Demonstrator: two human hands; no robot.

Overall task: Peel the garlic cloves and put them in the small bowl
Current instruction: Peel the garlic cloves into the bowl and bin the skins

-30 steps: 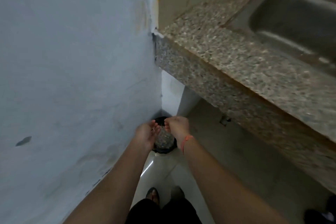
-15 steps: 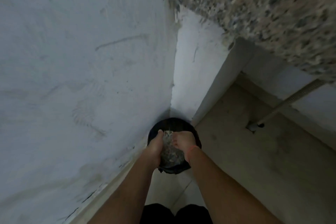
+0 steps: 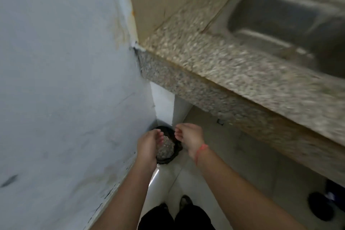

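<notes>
At the floor corner, below the left end of the worktop (image 3: 224, 65): a black bin (image 3: 177, 150) is standing against the wall.
Bin contents: pale, papery scraps (image 3: 166, 148) are lying inside; whether any are garlic cloves I cannot tell.
Left hand (image 3: 149, 145): is hovering over the bin's left rim, fingers (image 3: 160, 139) loosely curled, gripping nothing visible.
Right hand (image 3: 190, 139): is hovering over the right rim, fingers (image 3: 179, 132) relaxed and holding nothing; a red thread (image 3: 200, 150) is circling the wrist.
Worktop: speckled stone, carrying a steel sink (image 3: 280, 24).
</notes>
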